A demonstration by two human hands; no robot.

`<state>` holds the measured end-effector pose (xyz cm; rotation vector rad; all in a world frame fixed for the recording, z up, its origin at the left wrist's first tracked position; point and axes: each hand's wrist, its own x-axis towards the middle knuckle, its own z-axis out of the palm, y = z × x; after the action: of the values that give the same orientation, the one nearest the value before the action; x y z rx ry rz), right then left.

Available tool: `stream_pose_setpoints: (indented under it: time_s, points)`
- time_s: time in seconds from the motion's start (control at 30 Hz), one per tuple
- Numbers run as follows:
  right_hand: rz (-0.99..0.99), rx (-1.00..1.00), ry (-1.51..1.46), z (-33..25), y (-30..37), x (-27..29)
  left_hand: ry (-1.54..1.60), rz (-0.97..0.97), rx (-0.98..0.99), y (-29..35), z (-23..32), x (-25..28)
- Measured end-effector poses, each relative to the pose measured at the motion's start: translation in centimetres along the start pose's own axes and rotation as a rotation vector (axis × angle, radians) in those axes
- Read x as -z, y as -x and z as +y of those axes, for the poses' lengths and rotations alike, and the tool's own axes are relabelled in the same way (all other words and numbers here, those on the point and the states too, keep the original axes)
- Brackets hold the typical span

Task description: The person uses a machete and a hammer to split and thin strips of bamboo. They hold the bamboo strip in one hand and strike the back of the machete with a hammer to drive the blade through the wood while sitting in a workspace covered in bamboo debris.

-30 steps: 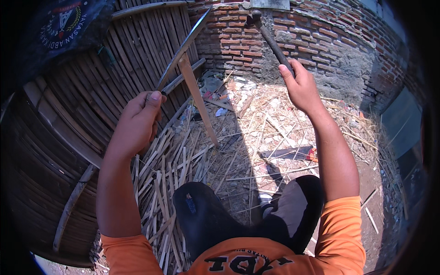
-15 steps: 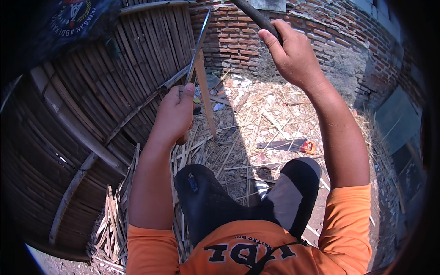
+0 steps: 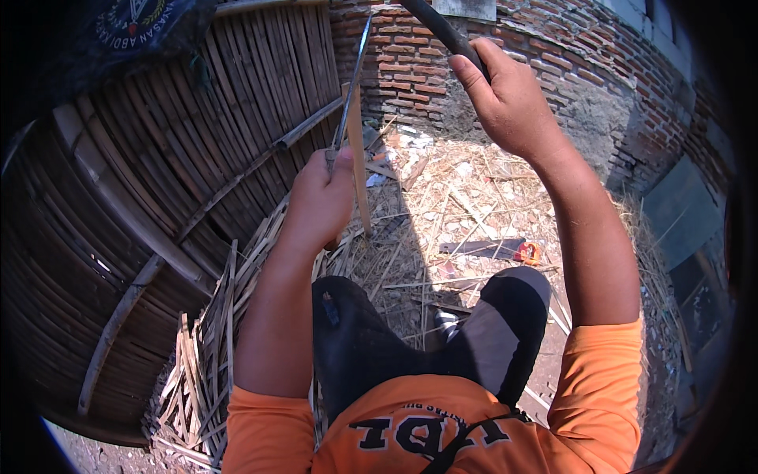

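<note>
My left hand (image 3: 322,193) is closed around the handle of a long-bladed knife (image 3: 359,71). Its blade points up and away from me, and the end of the handle shows below my fist. Just right of the blade, a pale flat wooden stake (image 3: 358,158) stands upright, its lower end among the debris; whether the blade touches it I cannot tell. My right hand (image 3: 513,99), raised at the upper right, grips a dark thick rod (image 3: 442,30) that slants up to the left and leaves the view at the top.
A saw (image 3: 489,250) with an orange handle lies on the debris-strewn ground beyond my knees. The bamboo wall (image 3: 142,158) closes in the left, with split bamboo strips (image 3: 189,387) heaped below. Ahead curves a brick wall (image 3: 410,67); a grey-green panel (image 3: 679,209) leans at right.
My left hand has shifted right with the knife, bringing the blade and fist closer in front of the stake. My right hand and the rod have hardly moved.
</note>
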<state>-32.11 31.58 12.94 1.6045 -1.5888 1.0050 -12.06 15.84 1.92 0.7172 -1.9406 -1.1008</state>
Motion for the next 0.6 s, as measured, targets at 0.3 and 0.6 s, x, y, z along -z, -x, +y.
stream_pose_setpoints:
  time_s: [0.3, 0.6]
  points:
    - [-0.063, -0.079, 0.048, -0.1, 0.6, -0.8, -0.025, 0.034, -0.017, -0.3, -0.9, -0.2]
    - [-0.019, -0.044, 0.027, 1.0, 0.5, -0.4, -0.017, 0.031, -0.016, -0.1, -0.7, -0.8]
